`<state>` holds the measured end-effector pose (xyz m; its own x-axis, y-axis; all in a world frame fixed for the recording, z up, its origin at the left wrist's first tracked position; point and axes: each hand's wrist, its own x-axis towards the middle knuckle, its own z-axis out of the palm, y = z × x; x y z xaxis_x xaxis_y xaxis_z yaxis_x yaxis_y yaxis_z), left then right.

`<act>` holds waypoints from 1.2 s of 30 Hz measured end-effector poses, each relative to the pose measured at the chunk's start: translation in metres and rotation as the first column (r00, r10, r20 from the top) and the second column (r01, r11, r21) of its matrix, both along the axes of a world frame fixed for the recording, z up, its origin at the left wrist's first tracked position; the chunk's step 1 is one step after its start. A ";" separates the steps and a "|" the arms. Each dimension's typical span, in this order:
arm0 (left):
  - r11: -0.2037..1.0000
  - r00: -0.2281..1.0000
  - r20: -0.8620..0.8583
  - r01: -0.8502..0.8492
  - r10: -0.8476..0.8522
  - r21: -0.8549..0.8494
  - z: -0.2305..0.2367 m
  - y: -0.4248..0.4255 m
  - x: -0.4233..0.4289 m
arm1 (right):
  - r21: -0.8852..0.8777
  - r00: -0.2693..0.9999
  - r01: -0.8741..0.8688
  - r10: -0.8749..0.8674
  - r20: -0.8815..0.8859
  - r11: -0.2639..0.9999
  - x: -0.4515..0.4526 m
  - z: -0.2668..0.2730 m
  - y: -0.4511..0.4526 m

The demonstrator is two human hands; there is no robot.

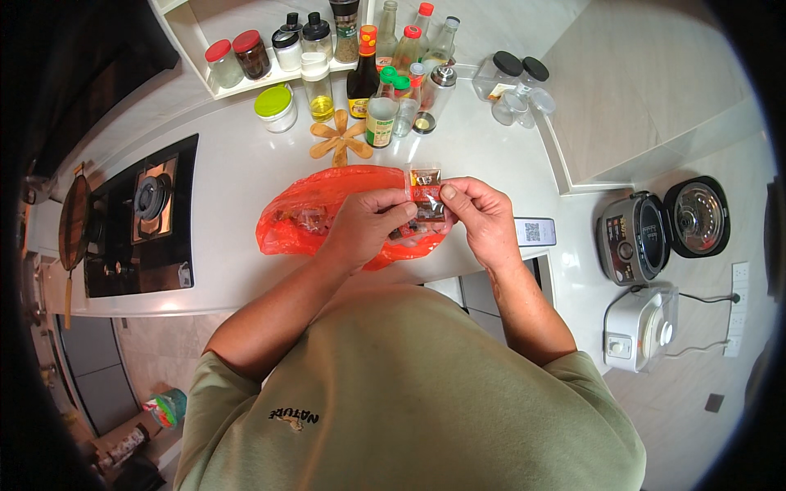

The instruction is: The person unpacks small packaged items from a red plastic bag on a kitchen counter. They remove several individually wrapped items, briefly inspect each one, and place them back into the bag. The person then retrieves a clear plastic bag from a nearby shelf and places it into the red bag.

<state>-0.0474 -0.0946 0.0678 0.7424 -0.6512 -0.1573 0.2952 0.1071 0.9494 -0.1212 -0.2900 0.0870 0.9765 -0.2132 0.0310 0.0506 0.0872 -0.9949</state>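
Between my two hands I hold up a small clear sauce packet (427, 196) with dark brown contents and a printed red band. My left hand (371, 224) pinches its left edge between thumb and fingers. Thumb and fingers of my right hand (482, 212) grip the right edge. Beneath the hands a red plastic bag (295, 190) lies spread on the white countertop (230, 202). Several small packets (307, 218) show in its left part, blurred by the plastic. Another packet (405, 232) appears just below the held one; whether a hand also holds it I cannot tell.
Behind the bag stand a wooden flower-shaped trivet (341, 140), several glass bottles (382, 113) and a green-lidded jar (275, 109). A gas hob (150, 215) is at left. A phone (535, 232) lies right of my hand, near an open rice cooker (635, 236) and a white appliance (642, 331).
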 end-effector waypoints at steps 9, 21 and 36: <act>1.000 0.999 -0.040 0.009 -0.008 0.007 0.005 -0.001 0.002 | 0.009 1.000 0.011 -0.011 -0.016 1.000 0.003 0.000 0.000; 1.000 0.998 -0.058 0.025 -0.025 0.012 0.006 -0.002 0.004 | 0.012 1.000 0.011 -0.011 -0.006 1.000 0.004 0.001 0.000; 1.000 0.999 -0.034 0.009 -0.009 0.007 -0.002 -0.001 0.005 | 0.002 0.999 0.019 -0.019 -0.034 1.000 0.005 0.001 -0.001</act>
<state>-0.0423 -0.0960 0.0656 0.7307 -0.6564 -0.1874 0.3285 0.0975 0.9394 -0.1163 -0.2910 0.0880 0.9727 -0.2320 -0.0026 0.0186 0.0889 -0.9959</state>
